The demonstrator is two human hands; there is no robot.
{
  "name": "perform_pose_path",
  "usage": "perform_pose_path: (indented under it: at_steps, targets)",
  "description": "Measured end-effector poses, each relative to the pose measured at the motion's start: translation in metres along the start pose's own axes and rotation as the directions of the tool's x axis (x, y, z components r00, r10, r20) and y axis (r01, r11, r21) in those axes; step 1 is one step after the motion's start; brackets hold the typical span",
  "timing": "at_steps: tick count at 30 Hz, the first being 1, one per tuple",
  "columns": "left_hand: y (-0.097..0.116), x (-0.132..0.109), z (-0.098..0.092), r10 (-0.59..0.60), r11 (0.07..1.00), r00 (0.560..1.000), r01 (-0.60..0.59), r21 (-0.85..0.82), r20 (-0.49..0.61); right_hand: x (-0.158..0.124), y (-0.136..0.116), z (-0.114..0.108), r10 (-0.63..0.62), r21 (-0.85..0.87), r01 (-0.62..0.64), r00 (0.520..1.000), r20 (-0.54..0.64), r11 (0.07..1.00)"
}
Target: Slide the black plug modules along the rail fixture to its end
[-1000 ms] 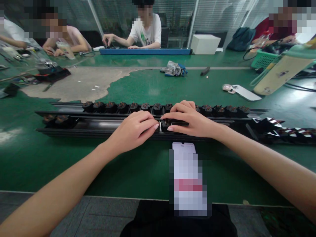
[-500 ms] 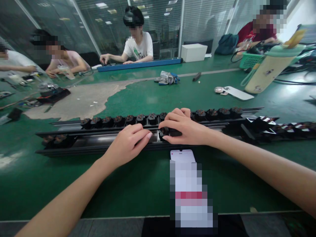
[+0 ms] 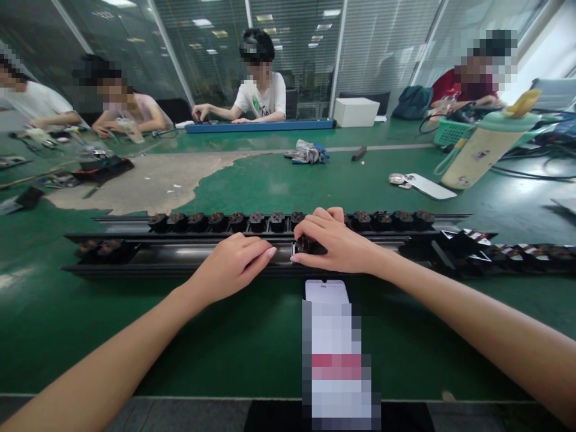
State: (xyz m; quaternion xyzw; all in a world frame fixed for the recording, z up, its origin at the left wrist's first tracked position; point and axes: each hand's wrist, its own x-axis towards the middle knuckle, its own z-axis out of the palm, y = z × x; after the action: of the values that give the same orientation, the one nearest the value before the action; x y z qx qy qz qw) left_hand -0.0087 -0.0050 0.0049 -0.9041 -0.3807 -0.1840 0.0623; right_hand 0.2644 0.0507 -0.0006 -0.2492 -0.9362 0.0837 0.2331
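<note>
Right hand [image 3: 335,243] has fingers curled round a black socket module [image 3: 308,244] in the front channel [image 3: 166,254], back from the tabletop's [image 3: 252,354] near edge. Left hand [image 3: 230,265] is loosely pinched, can't tell if it's holding anything

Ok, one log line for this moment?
left hand: over near rail | right hand: around black socket | phone: on table

Dim foreground | bright patches in glass [image 3: 299,57] | table [image 3: 508,210] glare right | edges stretched
</note>
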Motion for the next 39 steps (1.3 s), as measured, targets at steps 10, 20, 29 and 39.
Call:
perform_pose_path:
  at_steps: [10, 20, 29, 39]
  targets:
    - [0.001, -0.001, 0.003, -0.015, 1.0, 1.0, 0.014, 0.011, 0.024, -0.005, 0.003, -0.002, 0.058, -0.078, -0.055, 0.998, 0.029, 0.995]
    - [0.0, 0.0, 0.004, 0.007, 1.0, 1.0, -0.008, 0.016, 0.01, -0.064, 0.016, -0.032, 0.166, -0.183, -0.166, 0.986, -0.014, 0.969]
    - [0.0, 0.001, 0.007, 0.025, 0.999, 0.999, -0.023, 0.041, -0.036, -0.103, 0.026, -0.059, 0.394, -0.216, -0.384, 0.919, 0.001, 0.898]
    - [0.0, 0.001, 0.003, -0.009, 1.0, 1.0, 0.009, 0.024, 0.017, -0.108, 0.025, -0.052, 0.373, -0.185, -0.38, 0.925, -0.073, 0.906]
